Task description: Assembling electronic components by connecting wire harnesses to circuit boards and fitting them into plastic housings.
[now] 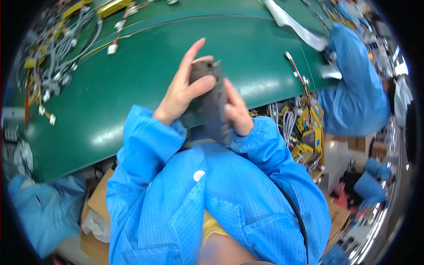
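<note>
- A dark grey oblong housing is held between both hands, raised over the near edge of the green worktop and just in front of the lap.
- It is gripped near its far end by the left hand: the thumb is laid across it, while the index finger is stretched clear.
- The right hand is set along its right side; by blur, whether its fingers are closed on it cannot be told.
- The step in hand seems to be handling or turning of the housing; for the next move, a firm hold on both sides would be called for.
- The long axis is run roughly away from the body, one end pointed toward the worktop's far side, the other toward the lap and slightly rightward; its tilt cannot be judged.
</note>
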Tool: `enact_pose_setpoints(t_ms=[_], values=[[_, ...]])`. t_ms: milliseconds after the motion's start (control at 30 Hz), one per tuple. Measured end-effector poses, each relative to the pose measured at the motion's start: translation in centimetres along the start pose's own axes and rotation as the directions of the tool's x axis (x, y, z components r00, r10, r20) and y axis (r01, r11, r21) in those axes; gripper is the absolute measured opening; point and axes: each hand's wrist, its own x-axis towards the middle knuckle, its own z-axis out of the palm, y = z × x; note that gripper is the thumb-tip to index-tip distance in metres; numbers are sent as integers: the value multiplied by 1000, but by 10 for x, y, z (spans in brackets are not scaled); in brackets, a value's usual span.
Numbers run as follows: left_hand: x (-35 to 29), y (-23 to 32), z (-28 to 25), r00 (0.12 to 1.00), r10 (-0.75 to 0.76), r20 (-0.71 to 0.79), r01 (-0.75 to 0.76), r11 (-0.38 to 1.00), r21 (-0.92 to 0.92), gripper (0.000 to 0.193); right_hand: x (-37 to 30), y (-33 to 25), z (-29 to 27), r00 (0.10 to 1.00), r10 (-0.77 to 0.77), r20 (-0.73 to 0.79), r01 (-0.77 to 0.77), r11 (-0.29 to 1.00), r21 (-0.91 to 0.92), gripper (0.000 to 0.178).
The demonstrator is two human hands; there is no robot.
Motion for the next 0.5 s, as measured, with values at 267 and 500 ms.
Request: enact_pose_setpoints(t_ms=[267,500], values=[[-48,-3,9,977,-202,-65,190,970,-149,76,-28,9,16,977,-212,26,178,740,-649,77],[-39,-8,21,958,-218,-185,223,975,6,66,-16,9,-3,990,-56,128,101,919,-381,76]])
